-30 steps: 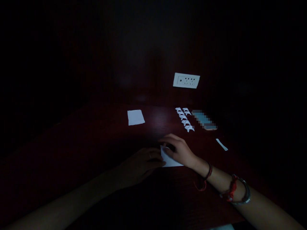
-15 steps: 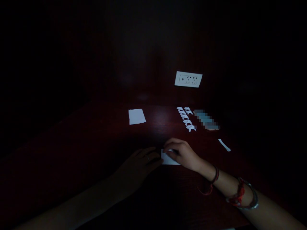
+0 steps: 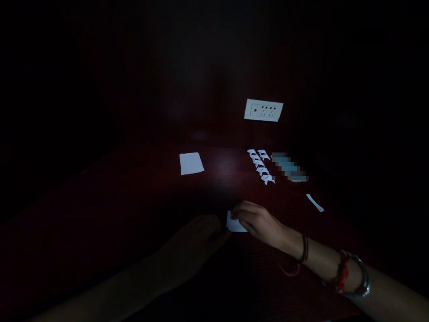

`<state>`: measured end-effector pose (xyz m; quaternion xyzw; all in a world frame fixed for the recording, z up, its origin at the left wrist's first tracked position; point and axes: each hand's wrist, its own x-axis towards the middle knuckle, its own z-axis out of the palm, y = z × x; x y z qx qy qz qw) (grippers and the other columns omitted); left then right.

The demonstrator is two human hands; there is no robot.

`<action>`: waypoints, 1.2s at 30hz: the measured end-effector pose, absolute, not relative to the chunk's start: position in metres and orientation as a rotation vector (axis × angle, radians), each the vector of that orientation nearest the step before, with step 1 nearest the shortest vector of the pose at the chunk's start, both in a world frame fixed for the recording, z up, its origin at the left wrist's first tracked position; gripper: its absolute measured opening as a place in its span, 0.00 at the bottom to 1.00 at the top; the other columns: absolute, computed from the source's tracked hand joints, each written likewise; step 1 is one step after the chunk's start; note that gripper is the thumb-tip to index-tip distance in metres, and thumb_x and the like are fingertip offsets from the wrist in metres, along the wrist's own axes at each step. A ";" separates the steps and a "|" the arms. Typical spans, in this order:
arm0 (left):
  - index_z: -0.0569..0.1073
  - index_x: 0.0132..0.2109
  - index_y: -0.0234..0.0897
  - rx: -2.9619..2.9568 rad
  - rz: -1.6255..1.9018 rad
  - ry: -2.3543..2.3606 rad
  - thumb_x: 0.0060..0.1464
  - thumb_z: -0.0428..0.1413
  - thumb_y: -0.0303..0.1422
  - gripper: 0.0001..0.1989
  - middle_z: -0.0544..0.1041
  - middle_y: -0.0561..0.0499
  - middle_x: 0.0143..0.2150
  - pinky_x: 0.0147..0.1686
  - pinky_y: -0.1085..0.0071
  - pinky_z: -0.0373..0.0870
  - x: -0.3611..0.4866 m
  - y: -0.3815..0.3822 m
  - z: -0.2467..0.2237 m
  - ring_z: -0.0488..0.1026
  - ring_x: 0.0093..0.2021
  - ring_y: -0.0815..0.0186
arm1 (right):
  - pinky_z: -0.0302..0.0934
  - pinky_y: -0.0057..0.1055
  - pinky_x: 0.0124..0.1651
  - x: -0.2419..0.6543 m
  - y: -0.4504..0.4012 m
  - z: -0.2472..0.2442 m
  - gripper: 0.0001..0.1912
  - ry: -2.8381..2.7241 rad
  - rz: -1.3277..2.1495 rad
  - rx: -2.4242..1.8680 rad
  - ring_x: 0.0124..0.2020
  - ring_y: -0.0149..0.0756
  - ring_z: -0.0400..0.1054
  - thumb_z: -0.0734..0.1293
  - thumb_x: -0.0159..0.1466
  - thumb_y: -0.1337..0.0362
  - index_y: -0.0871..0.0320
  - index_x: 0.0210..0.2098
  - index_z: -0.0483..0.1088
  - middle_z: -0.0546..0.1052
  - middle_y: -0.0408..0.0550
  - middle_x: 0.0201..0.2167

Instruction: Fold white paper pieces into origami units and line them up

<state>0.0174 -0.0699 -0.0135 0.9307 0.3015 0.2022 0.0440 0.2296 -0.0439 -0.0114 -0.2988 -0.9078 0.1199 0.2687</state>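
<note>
A small white piece of paper (image 3: 237,226) lies on the dark red table in front of me. My right hand (image 3: 259,221) covers its right part, fingers bent and closed on it. Deep in shadow, my left hand (image 3: 203,235) has its fingers curled, and its thumb tip meets the paper's lower left corner. A ring shows on one left finger; bracelets circle my right wrist and forearm. The paper's right end is hidden under my right fingers.
Farther back lies a white square paper stack (image 3: 191,163). Several folded paper pieces (image 3: 260,166) stand in rows beside a blurred-out phone (image 3: 290,167). A narrow paper strip (image 3: 315,202) lies at the right. A socket plate (image 3: 263,110) is on the back wall (image 3: 208,120).
My right hand has moved slightly down and right over the paper, its fingers drawn in. The left fingers have curled more, and the thumb stays at the paper's corner.
</note>
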 end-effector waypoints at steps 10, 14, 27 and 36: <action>0.64 0.46 0.39 2.827 0.651 0.905 0.57 0.43 0.29 0.11 0.67 0.49 0.42 0.43 0.64 0.62 0.020 -0.074 -0.011 0.64 0.42 0.63 | 0.61 0.28 0.37 0.230 -0.044 -0.013 0.10 -2.497 0.217 -0.768 0.36 0.32 0.62 0.55 0.58 0.77 0.62 0.31 0.66 0.69 0.49 0.31; 0.61 0.51 0.40 2.840 0.717 0.941 0.57 0.43 0.27 0.14 0.65 0.49 0.49 0.46 0.64 0.60 0.023 -0.072 -0.018 0.61 0.49 0.63 | 0.60 0.27 0.37 0.230 -0.045 -0.013 0.09 -2.547 0.165 -0.719 0.36 0.31 0.61 0.56 0.58 0.76 0.61 0.30 0.66 0.68 0.49 0.31; 0.57 0.54 0.38 3.104 0.470 0.694 0.55 0.46 0.26 0.19 0.61 0.50 0.54 0.52 0.62 0.51 0.010 -0.068 -0.018 0.54 0.54 0.61 | 0.59 0.27 0.37 0.229 -0.044 -0.014 0.12 -2.501 0.290 -0.786 0.35 0.31 0.61 0.55 0.55 0.79 0.61 0.30 0.66 0.68 0.48 0.30; 0.57 0.54 0.36 3.142 0.529 0.658 0.53 0.46 0.25 0.20 0.62 0.49 0.54 0.51 0.63 0.50 0.008 -0.065 -0.022 0.55 0.54 0.61 | 0.59 0.26 0.41 0.232 -0.041 0.002 0.12 -2.524 0.458 -0.779 0.36 0.30 0.62 0.56 0.54 0.78 0.61 0.33 0.66 0.68 0.47 0.34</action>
